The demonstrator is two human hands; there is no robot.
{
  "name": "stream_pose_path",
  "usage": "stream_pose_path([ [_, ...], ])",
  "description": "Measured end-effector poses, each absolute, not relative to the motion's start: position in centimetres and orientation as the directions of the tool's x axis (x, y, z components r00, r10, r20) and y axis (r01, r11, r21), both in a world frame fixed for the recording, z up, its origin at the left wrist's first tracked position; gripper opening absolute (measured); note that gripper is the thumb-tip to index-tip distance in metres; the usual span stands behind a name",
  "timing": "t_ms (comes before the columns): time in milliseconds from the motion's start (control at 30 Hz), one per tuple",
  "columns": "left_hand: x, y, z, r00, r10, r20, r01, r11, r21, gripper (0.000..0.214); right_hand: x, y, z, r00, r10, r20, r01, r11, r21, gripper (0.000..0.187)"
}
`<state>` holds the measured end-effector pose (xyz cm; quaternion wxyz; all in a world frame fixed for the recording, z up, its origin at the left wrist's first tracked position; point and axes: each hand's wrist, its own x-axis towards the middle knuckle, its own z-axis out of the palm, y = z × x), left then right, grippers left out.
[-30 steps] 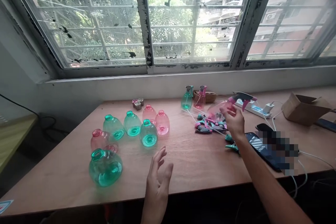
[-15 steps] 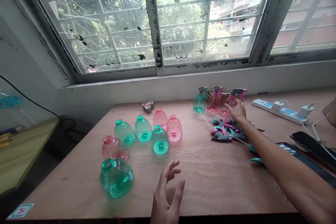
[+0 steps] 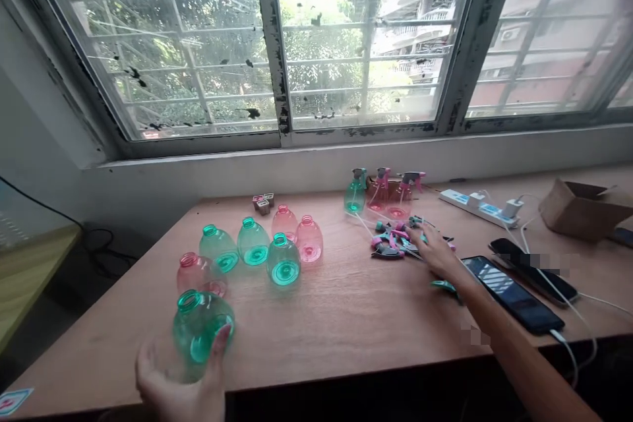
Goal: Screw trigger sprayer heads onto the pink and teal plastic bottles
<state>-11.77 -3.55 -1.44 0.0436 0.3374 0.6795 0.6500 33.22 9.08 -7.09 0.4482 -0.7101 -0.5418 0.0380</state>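
My left hand (image 3: 182, 379) is open around the near side of a green bottle (image 3: 204, 330) without a top, at the table's front left. Its thumb overlaps the bottle's right side, while its blurred fingers are apart from the left side. Over a heap of pink, grey and green trigger spray heads (image 3: 390, 244), my right hand (image 3: 432, 250) reaches with fingers stretched out; its fingertips meet the heap and are partly hidden. Behind the heap stand a green spray bottle (image 3: 355, 194) and two pink spray bottles (image 3: 399, 201) with heads fitted.
Several topless green and pink bottles (image 3: 283, 260) stand left of centre. Small blocks (image 3: 263, 203) lie near the wall. At right are a power strip (image 3: 479, 208), a phone (image 3: 514, 293), a dark flat case (image 3: 534, 270), cables and a cardboard box (image 3: 583, 211).
My right hand has left the rightmost pink spray bottle and come down to the spray heads. My left hand has moved left to the front green bottle. The view has turned right.
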Motion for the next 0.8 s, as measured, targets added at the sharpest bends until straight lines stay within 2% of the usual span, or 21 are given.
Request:
stream_pose_path([
  [100, -14.5, -2.6, -2.6, -0.715, 0.644, 0.272, 0.509, 0.213, 0.834, 0.099, 31.6, 2.7, -9.1, 0.381, 0.816, 0.435, 0.779, -0.03, -0.626, 0.063],
  [167, -15.1, -2.4, -3.1, -0.695, 0.694, 0.186, 0.529, 0.32, 0.786, 0.096, 30.6, -0.8, -10.6, 0.355, 0.81, 0.466, 0.851, -0.073, -0.521, 0.06],
  [233, -14.6, -2.3, -3.7, -0.637, 0.754, 0.161, 0.537, 0.284, 0.794, 0.095, 29.7, -3.6, -11.7, 0.316, 0.829, 0.461, 0.89, -0.09, -0.448, 0.055],
  [300, -13.4, -2.2, -4.2, -0.524, 0.831, 0.186, 0.499, 0.122, 0.858, 0.091, 28.9, -5.7, -12.1, 0.255, 0.86, 0.442, 0.899, -0.042, -0.436, 0.048],
  [367, -11.6, -2.3, -4.5, -0.431, 0.874, 0.224, 0.399, -0.039, 0.916, 0.09, 28.4, -7.2, -11.9, 0.212, 0.883, 0.418, 0.881, 0.012, -0.473, 0.04],
  [500, -7.4, -2.6, -4.2, -0.389, 0.881, 0.268, 0.193, -0.206, 0.959, 0.095, 27.9, -8.2, -10.6, 0.197, 0.919, 0.343, 0.834, 0.027, -0.551, 0.022],
  [633, -3.6, -2.9, -4.4, -0.294, 0.929, 0.225, -0.041, -0.248, 0.968, 0.084, 27.7, -7.4, -9.1, 0.233, 0.94, 0.247, 0.742, -0.008, -0.671, 0.021],
  [700, -2.4, -2.8, -4.8, -0.274, 0.94, 0.203, -0.017, -0.216, 0.976, 0.082, 27.0, -7.0, -8.4, 0.276, 0.934, 0.226, 0.654, -0.011, -0.756, 0.022],
  [800, -1.9, -2.5, -5.3, -0.246, 0.933, 0.263, 0.168, -0.226, 0.959, 0.077, 25.5, -6.4, -7.8, 0.372, 0.901, 0.222, 0.406, 0.057, -0.912, 0.027],
])
